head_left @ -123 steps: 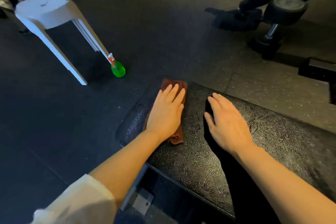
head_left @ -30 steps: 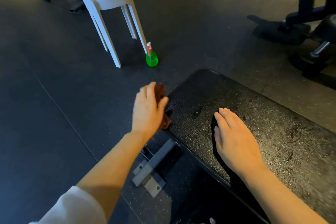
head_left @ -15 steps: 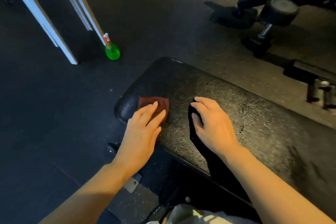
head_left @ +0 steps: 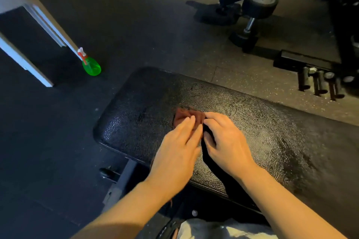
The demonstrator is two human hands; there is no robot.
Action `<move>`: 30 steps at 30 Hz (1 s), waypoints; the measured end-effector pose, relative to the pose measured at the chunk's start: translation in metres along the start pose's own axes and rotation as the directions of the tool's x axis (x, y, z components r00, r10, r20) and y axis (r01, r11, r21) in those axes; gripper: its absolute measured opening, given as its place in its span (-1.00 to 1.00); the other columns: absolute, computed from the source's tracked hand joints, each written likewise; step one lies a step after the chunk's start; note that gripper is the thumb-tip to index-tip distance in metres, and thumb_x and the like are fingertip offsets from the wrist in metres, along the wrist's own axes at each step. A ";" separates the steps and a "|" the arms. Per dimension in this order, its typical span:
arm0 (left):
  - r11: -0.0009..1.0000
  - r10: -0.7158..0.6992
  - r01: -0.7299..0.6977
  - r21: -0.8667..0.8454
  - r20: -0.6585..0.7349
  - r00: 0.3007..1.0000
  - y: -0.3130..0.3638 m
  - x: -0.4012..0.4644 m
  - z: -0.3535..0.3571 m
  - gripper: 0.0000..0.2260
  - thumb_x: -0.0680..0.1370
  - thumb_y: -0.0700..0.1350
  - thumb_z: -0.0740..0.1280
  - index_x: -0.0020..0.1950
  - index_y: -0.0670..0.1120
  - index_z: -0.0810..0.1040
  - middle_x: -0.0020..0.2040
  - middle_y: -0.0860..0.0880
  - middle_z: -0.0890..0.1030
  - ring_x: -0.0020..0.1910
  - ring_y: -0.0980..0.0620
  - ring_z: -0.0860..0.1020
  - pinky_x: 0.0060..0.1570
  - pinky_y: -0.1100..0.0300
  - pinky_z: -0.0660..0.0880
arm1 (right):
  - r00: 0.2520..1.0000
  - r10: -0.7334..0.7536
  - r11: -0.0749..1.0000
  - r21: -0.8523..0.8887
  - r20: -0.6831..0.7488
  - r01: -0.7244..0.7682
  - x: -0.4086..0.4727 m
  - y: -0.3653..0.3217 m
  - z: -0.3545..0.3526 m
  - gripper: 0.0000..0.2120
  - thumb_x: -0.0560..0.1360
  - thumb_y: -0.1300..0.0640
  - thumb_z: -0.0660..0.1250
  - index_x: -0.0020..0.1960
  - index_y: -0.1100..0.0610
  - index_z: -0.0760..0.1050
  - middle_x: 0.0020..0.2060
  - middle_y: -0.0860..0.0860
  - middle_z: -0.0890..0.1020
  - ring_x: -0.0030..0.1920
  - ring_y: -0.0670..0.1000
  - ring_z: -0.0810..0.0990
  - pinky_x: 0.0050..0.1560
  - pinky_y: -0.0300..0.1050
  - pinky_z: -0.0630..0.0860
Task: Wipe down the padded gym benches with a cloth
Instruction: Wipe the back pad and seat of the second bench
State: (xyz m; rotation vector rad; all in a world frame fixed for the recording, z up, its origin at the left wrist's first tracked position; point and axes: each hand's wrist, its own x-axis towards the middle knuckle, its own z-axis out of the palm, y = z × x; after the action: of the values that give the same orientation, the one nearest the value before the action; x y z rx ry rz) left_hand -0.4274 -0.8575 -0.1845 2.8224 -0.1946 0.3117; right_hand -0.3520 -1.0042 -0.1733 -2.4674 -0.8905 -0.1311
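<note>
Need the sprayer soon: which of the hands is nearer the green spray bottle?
Left. The left hand presses the cloth on the bench, on the spray bottle's side; the right hand is beside it, farther away.

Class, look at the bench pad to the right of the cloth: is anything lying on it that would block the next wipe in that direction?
Only the right hand itself, which rests on the bench pad right beside the brown cloth under the left hand. Beyond it the pad's surface shows nothing lying on it.

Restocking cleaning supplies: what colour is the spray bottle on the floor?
Green spray bottle, with a white-and-red trigger; head view.
</note>
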 end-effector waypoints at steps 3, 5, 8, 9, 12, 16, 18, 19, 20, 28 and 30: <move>0.998 -0.040 0.041 0.055 -0.025 0.999 -0.013 0.005 -0.003 -0.58 0.57 -0.05 0.10 0.33 -0.17 0.54 0.37 -0.21 0.48 0.35 -0.18 0.46 0.17 -0.06 0.50 | 1.000 0.013 1.000 -0.019 -0.023 -0.013 -0.010 0.007 -0.007 -0.77 0.47 0.19 0.29 0.08 0.23 0.59 0.15 0.08 0.60 0.21 0.04 0.49 0.19 -0.24 0.36; 0.977 -0.205 0.207 0.052 -0.054 0.977 -0.013 0.016 -0.004 -0.60 0.58 -0.06 0.13 0.34 -0.17 0.53 0.37 -0.25 0.47 0.34 -0.23 0.46 0.18 -0.10 0.47 | 1.000 0.015 0.999 -0.028 -0.019 -0.016 -0.017 0.011 -0.011 -0.76 0.48 0.19 0.30 0.10 0.24 0.58 0.15 0.09 0.60 0.21 0.05 0.49 0.21 -0.26 0.34; 0.969 -0.215 0.212 -0.129 -0.012 0.976 0.017 0.030 0.003 -0.57 0.59 -0.03 0.10 0.37 -0.20 0.48 0.40 -0.26 0.43 0.38 -0.23 0.42 0.28 -0.14 0.42 | 0.995 0.094 0.996 0.011 -0.027 -0.094 -0.024 0.008 -0.014 -0.67 0.54 0.12 0.19 0.21 0.24 0.53 0.21 0.10 0.57 0.24 0.07 0.50 0.27 -0.26 0.30; 0.942 -0.202 0.194 -0.275 -0.001 0.979 0.027 0.031 0.002 -0.56 0.59 -0.01 0.07 0.40 -0.13 0.46 0.44 -0.20 0.40 0.43 -0.16 0.37 0.37 -0.11 0.36 | 0.987 0.149 0.988 0.045 -0.055 -0.147 -0.025 0.004 -0.014 -0.64 0.56 0.10 0.16 0.26 0.25 0.50 0.23 0.11 0.55 0.26 0.07 0.49 0.31 -0.25 0.28; 0.789 -0.335 0.236 -0.567 -0.075 0.939 0.022 0.027 -0.021 -0.57 0.50 -0.15 0.13 0.31 0.18 0.43 0.42 0.06 0.42 0.44 0.16 0.32 0.47 0.18 0.19 | 0.946 0.302 0.944 0.177 -0.117 -0.279 -0.021 -0.026 -0.008 -0.54 0.59 0.02 0.11 0.38 0.25 0.40 0.35 0.17 0.46 0.37 0.13 0.40 0.42 -0.15 0.21; 0.796 -0.529 0.380 -0.472 -0.237 0.815 -0.021 -0.005 -0.055 -0.65 0.46 -0.31 0.24 0.09 0.06 0.62 0.13 0.14 0.58 0.20 0.14 0.45 0.26 0.24 0.33 | 0.966 0.257 0.964 -0.068 0.009 -0.256 -0.009 -0.076 0.021 -0.39 0.53 -0.17 0.06 0.48 0.11 0.32 0.48 0.26 0.28 0.49 0.29 0.17 0.49 0.18 0.15; 0.827 -0.518 0.422 -0.371 -0.212 0.829 -0.034 -0.020 -0.060 -0.71 0.49 -0.35 0.33 0.01 0.03 0.65 0.06 0.13 0.60 0.15 0.06 0.46 0.22 0.12 0.36 | 0.977 0.200 0.958 -0.221 0.069 -0.180 -0.004 -0.080 0.029 -0.43 0.55 -0.12 0.07 0.47 0.14 0.34 0.47 0.23 0.31 0.48 0.32 0.21 0.46 0.22 0.21; 0.843 -0.502 0.426 -0.328 -0.196 0.842 -0.038 -0.027 -0.059 -0.75 0.49 -0.32 0.36 -0.01 0.01 0.67 0.05 0.11 0.61 0.14 0.02 0.46 0.22 0.05 0.38 | 0.983 0.161 0.956 -0.261 0.087 -0.133 -0.003 -0.072 0.028 -0.45 0.55 -0.07 0.13 0.47 0.15 0.34 0.47 0.21 0.32 0.48 0.30 0.22 0.46 0.22 0.20; 0.864 -0.475 0.415 -0.285 -0.191 0.859 -0.041 -0.035 -0.057 -0.80 0.50 -0.28 0.37 -0.01 -0.01 0.67 0.06 0.10 0.62 0.14 -0.01 0.47 0.21 -0.01 0.40 | 0.985 0.135 0.950 -0.295 0.103 -0.099 -0.002 -0.062 0.023 -0.45 0.55 -0.01 0.20 0.49 0.15 0.30 0.49 0.18 0.30 0.50 0.28 0.19 0.49 0.21 0.16; 0.795 -0.602 0.549 -0.259 -0.226 0.766 -0.055 -0.086 -0.045 -0.69 0.50 -0.28 0.41 0.23 -0.10 0.60 0.23 -0.06 0.52 0.20 -0.12 0.40 0.16 0.12 0.30 | 0.957 0.277 0.944 -0.212 0.086 -0.255 0.006 -0.037 -0.001 -0.43 0.60 0.18 0.20 0.55 0.22 0.13 0.55 0.22 0.10 0.55 0.27 -0.07 0.55 0.16 -0.03; 0.744 -0.654 0.564 -0.357 -0.223 0.722 -0.052 -0.088 -0.045 -0.67 0.51 -0.31 0.38 0.26 -0.09 0.58 0.23 -0.04 0.49 0.20 -0.05 0.38 0.11 0.28 0.31 | 0.983 0.100 0.984 -0.163 0.155 -0.074 0.005 -0.062 0.014 -0.32 0.43 0.25 0.39 0.50 0.27 0.25 0.50 0.24 0.22 0.53 0.29 0.05 0.53 0.16 0.06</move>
State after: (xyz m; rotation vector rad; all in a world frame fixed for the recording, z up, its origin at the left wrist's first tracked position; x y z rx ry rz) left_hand -0.5122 -0.7857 -0.1776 2.3344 0.7218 0.5489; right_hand -0.3874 -0.9539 -0.1571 -2.6907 -0.8656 0.0325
